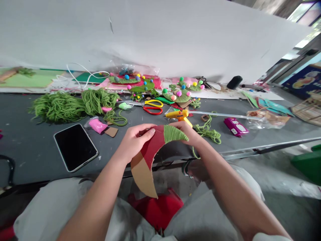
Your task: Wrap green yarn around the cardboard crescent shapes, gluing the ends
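My left hand [136, 139] grips a cardboard crescent [154, 147] at its upper left edge, thumb on the front face. The crescent is part dark red and part bare brown, and its lower tip points down over my lap. Green yarn [173, 134] is wound closely around its upper right end. Behind that wrapped end is my right hand [184, 129], its fingers hidden by the crescent. A loose strand of green yarn hangs below my right wrist at the table edge. Just beyond the hands lies a yellow glue gun [178, 115] with a long clear glue stick.
A tablet [76, 147] lies left, before a green yarn heap [59, 105]. Scissors [150, 105] and pompom-decorated green shapes [179, 95] lie behind the crescent. More loose yarn [208, 132] and a purple packet [235, 127] are right. A white board [150, 36] rises behind the table.
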Demonstrator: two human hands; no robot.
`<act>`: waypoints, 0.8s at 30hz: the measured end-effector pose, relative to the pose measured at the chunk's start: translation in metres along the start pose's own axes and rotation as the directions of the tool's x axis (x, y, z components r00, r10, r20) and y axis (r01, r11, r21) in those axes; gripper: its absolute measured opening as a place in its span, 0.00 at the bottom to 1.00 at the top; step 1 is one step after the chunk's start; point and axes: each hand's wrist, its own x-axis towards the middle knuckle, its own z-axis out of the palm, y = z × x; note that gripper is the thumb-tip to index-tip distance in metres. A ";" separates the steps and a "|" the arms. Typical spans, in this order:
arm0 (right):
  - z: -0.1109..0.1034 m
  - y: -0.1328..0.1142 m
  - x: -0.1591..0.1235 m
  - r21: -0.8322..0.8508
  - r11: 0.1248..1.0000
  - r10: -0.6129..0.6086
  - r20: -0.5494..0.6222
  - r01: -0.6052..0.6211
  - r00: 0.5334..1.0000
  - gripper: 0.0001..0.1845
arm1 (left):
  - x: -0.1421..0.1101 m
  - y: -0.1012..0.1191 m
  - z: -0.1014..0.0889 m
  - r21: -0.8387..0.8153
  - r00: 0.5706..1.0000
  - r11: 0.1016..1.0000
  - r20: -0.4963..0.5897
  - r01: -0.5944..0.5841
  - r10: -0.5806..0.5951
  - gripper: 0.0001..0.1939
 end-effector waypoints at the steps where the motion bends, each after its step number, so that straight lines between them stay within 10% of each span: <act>1: -0.001 0.000 0.001 0.006 1.000 0.016 -0.003 -0.016 1.000 0.11 | -0.001 0.001 -0.001 0.030 0.999 0.999 0.042 -0.010 0.009 0.19; 11: -0.007 -0.005 0.015 -0.078 0.994 0.083 0.050 -0.078 0.995 0.15 | -0.003 0.002 -0.001 0.431 0.985 0.888 0.130 -0.158 0.112 0.14; 24: -0.002 -0.020 0.009 -0.197 0.977 0.065 -0.100 -0.083 0.993 0.15 | 0.000 0.001 0.000 0.450 0.988 0.879 0.072 -0.157 0.140 0.13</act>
